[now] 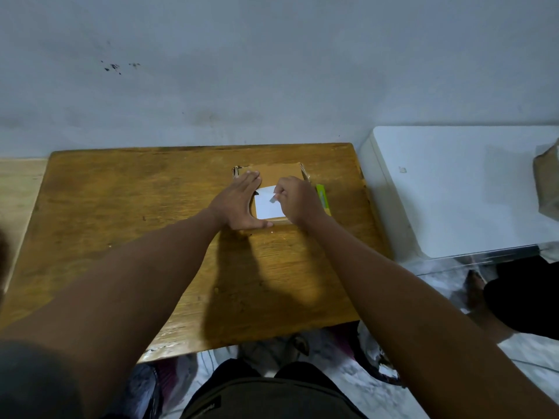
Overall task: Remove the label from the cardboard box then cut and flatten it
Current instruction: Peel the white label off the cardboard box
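A brown cardboard box (279,173) lies on the far right part of the wooden table (121,225). A white square label (266,208) is stuck on its top. My left hand (240,204) lies flat with fingers spread on the left side of the box. My right hand (298,199) pinches the label's upper right corner, which is lifted and curled back. A yellow-green utility knife (323,198) lies on the table just right of the box, partly hidden behind my right hand.
A white cabinet or appliance (459,189) stands right of the table with a brown package (547,182) on it. A grey wall runs behind the table. Bags and clutter lie on the floor below the near edge.
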